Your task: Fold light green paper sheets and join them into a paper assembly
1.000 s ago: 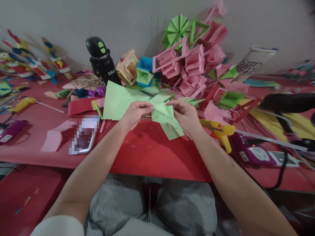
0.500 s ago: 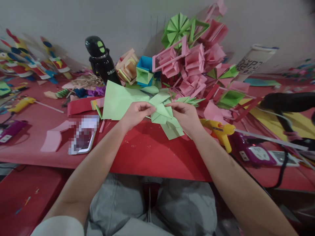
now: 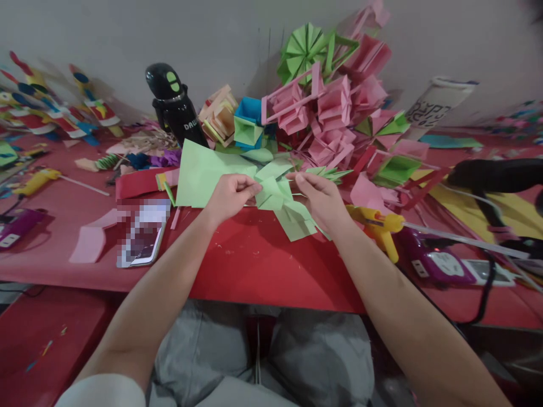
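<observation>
A small creased square of light green paper (image 3: pixel 274 192) is in front of me, above other green pieces. My left hand (image 3: pixel 232 196) pinches its left edge between thumb and fingers. At its right edge is my right hand (image 3: pixel 321 198), thumb and fingers apart, not closed on the paper. Below lie loose light green paper pieces (image 3: pixel 296 226). A large light green sheet (image 3: pixel 203 175) stands tilted behind my left hand, and folded green paper points (image 3: pixel 328 174) lie behind my right.
A yellow glue gun (image 3: pixel 382 223) lies right of my right forearm, near a purple power strip (image 3: pixel 439 260). A phone (image 3: pixel 146 234) rests at left. Behind stand a black bottle (image 3: pixel 176 107) and a heap of pink folded paper (image 3: pixel 335 102). The red table's edge (image 3: pixel 275 302) is close to my lap.
The green paper, folded over to a point before, now lies opened out flatter as a square. My right fingers have parted and come off it; my left hand has shifted slightly left.
</observation>
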`<action>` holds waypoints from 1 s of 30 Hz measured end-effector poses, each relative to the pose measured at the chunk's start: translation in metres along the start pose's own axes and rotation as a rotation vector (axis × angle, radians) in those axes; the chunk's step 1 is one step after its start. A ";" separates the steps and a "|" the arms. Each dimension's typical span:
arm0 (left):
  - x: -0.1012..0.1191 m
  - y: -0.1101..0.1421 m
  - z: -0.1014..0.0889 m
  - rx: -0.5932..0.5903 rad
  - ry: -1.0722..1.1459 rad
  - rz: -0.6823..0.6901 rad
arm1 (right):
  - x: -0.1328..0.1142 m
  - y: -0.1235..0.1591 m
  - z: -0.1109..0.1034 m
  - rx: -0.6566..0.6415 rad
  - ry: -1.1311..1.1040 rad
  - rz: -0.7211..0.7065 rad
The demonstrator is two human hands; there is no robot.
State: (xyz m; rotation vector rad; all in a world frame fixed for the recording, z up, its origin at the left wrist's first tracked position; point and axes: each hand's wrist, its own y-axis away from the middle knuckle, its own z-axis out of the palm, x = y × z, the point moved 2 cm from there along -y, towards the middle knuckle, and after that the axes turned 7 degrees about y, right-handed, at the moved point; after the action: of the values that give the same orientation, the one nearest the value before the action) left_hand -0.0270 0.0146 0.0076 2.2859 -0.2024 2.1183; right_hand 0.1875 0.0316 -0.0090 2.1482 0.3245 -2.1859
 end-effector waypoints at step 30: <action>0.002 0.004 0.017 -0.005 -0.044 0.172 | -0.005 0.005 0.005 0.086 0.324 -0.253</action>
State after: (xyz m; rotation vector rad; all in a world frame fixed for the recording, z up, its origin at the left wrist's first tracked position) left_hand -0.0108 0.0090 0.0080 2.3942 -0.4188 2.1409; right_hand 0.1841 0.0255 -0.0047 2.6436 0.5560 -1.9896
